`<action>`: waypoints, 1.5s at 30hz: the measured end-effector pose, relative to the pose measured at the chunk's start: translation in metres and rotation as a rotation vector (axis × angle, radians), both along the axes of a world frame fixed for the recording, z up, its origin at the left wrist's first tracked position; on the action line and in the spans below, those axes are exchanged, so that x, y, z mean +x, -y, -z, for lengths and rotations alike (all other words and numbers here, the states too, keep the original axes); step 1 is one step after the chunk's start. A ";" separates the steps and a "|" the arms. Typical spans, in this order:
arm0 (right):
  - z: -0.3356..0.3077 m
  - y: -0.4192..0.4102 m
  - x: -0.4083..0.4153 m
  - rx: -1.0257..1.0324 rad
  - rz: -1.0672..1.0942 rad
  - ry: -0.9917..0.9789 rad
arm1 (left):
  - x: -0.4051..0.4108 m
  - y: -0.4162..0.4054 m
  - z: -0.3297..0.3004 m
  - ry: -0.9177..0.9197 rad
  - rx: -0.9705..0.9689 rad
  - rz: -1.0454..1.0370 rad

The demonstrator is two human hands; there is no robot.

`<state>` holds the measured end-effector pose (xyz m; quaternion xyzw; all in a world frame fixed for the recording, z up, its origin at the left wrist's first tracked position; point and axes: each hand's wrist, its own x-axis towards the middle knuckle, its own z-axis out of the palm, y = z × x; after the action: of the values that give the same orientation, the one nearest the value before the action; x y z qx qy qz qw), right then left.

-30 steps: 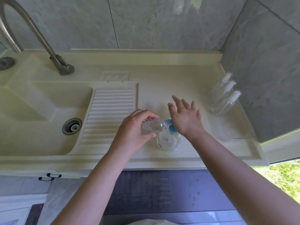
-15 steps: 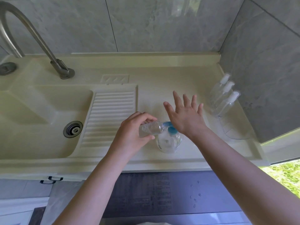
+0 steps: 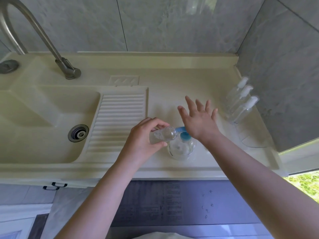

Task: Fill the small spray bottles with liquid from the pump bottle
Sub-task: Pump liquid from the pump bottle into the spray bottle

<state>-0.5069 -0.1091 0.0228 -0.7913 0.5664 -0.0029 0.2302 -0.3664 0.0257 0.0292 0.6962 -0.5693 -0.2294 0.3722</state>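
Grey stone tiles back a cream desk [image 3: 172, 78] with a sink [image 3: 43, 118] moulded into its left end, and you are working near the front edge, just right of the ribbed drainboard [image 3: 119, 118]. Your left hand [image 3: 145, 135] is clamped round a small clear spray bottle [image 3: 162, 134], tipped on its side so its open mouth meets the blue spout of the pump bottle [image 3: 182, 145]; that tilt looks meant to catch the liquid. Your right hand [image 3: 200, 119] rests its heel on the pump head, fingers spread flat and holding nothing (pressing, I judge). Three capped spray bottles [image 3: 241, 104] stand together at the right edge by the wall, out of the way.
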 end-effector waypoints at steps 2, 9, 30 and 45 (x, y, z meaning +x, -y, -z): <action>-0.008 0.003 -0.001 -0.105 -0.014 -0.008 | 0.001 0.001 0.000 -0.002 0.002 -0.001; 0.003 -0.003 0.005 -0.057 -0.019 -0.013 | 0.000 0.002 0.001 0.033 -0.007 0.005; 0.001 -0.006 0.007 -0.179 0.003 -0.012 | 0.002 -0.001 0.003 0.053 -0.011 -0.003; 0.004 -0.008 0.007 -0.038 0.002 0.049 | 0.000 0.001 0.001 0.038 -0.014 0.002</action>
<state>-0.5002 -0.1009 0.0193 -0.7945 0.5614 -0.0333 0.2292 -0.3660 0.0249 0.0277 0.6973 -0.5787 -0.2124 0.3657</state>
